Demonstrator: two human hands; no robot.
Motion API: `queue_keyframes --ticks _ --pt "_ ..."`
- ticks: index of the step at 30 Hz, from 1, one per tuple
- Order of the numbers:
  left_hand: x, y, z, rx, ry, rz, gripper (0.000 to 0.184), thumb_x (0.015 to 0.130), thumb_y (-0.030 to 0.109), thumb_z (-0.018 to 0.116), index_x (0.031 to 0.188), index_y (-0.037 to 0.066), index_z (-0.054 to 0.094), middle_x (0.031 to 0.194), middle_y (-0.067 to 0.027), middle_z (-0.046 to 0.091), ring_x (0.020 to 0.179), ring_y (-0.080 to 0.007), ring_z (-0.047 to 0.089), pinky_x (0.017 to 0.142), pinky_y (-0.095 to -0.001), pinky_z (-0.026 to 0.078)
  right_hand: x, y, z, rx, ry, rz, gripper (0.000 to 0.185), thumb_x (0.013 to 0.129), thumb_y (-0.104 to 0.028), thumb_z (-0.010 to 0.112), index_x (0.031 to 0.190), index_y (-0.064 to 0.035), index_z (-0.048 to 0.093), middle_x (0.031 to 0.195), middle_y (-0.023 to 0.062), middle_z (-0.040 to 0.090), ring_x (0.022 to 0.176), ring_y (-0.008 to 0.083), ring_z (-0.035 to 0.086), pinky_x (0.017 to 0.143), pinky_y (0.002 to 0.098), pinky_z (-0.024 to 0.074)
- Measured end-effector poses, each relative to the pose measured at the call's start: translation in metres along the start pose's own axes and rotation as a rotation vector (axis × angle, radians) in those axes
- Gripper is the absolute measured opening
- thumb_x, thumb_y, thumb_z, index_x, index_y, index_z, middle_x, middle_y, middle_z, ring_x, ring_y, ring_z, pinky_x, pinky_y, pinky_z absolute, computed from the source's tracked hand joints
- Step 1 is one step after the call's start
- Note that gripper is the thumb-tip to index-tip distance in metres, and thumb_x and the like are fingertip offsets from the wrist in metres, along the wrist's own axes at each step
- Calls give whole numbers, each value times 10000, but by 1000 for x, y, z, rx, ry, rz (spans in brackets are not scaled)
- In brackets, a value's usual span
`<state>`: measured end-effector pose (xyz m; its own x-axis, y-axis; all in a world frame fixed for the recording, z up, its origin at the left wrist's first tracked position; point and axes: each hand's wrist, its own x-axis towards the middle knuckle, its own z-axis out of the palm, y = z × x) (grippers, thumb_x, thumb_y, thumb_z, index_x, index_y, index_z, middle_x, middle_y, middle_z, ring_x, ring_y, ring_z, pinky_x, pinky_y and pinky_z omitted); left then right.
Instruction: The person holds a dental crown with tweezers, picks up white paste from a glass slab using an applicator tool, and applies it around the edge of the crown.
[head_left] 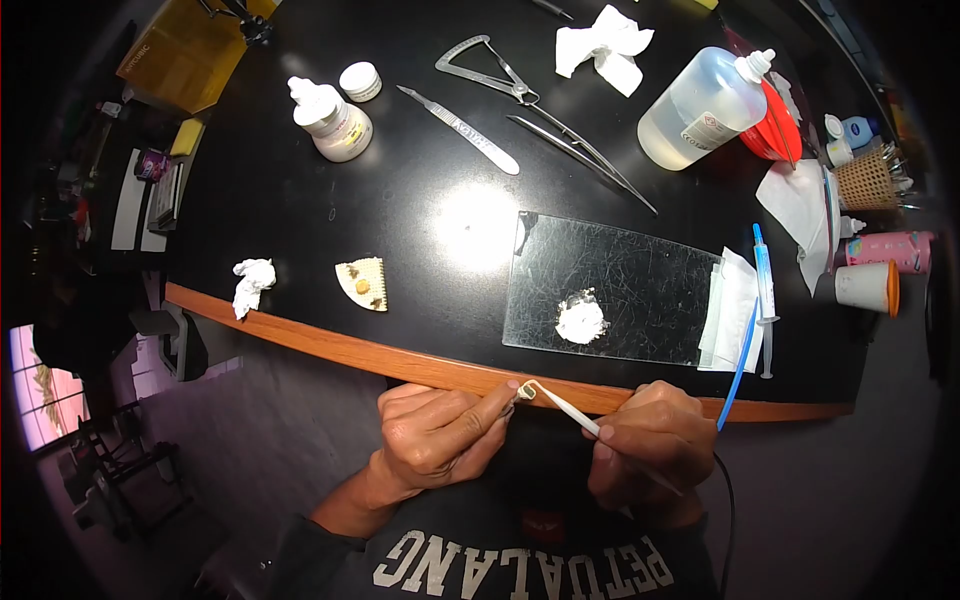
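Observation:
At the table's front edge, my left hand (440, 430) pinches a small pale, tooth-like piece (527, 392) with a darker hollow in it. My right hand (655, 445) grips a slim white dental instrument (568, 408) like a pen. Its bent tip is at the small piece; whether the two touch I cannot make out. Beyond my hands lies a scratched glass slab (640, 270) with a heap of white powder or paste (581, 317) on it. A beige wedge-shaped model piece (362, 284) with a textured surface lies to the left.
A scalpel (460, 130), a metal caliper (490, 70) and tweezers (585, 160) lie farther back. A white bottle (335, 125), a small jar (361, 82) and a large clear bottle (700, 110) stand around them. Crumpled tissue (254, 285) is at left, a syringe (765, 300) at right.

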<state>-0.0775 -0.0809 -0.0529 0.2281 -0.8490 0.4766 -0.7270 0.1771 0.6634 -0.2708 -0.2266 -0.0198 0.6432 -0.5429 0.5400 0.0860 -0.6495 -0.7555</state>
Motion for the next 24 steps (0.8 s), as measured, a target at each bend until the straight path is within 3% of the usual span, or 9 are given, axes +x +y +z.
queue_keyframes --ticks 24 --pt "-2 -2 0 -3 1 8 419 746 0 816 1164 7 811 604 11 605 478 -113 576 480 -283 406 1 -3 -3 -13 -8 28 288 758 34 762 1003 -113 733 761 -3 709 610 129 678 531 261 543"
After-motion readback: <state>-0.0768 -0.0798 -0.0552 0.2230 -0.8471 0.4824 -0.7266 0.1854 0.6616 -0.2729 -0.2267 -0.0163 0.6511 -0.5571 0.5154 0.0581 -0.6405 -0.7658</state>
